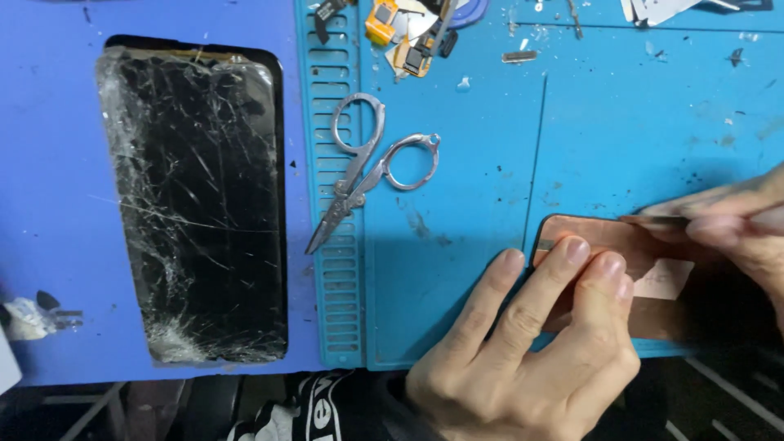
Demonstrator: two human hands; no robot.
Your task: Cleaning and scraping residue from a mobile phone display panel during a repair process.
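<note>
Screen point(196, 204): black glass panel, rounded corners, shattered all over, white crushed patches at the lower left and top edge. Lies flat on the darker blue pad point(57, 204), well apart from both hands. Risk: loose splinters may shed if it is nudged or swept by a sleeve.

Scissors point(367, 167): small folding pair, bare grey metal, two ring handles, blades closed and pointing down-left. Rest across the ribbed slot strip of the mat point(457, 163), a lighter blue rubbery sheet, scuffed and speckled with debris.

Parts point(412, 33): small yellow and black components at the mat's top edge; too small to tell further.

Left hand point(531, 343): fingers spread and flat, three fingertips pressing on the plate's left end.

Plate point(604, 269): thin, copper-coloured, rounded corner, smooth and faintly glossy, with a paler rectangular patch; lies at the mat's front edge, lower right, partly under both hands. Risk: thin sheet may crease if the pressing fingers slip.

Right hand point(735, 229): fingers pinched narrowly on a slim metal tool point(653, 220), tip touching the plate's upper edge. Risk: the tip may skid and scratch the plate or jab the left fingers.
</note>
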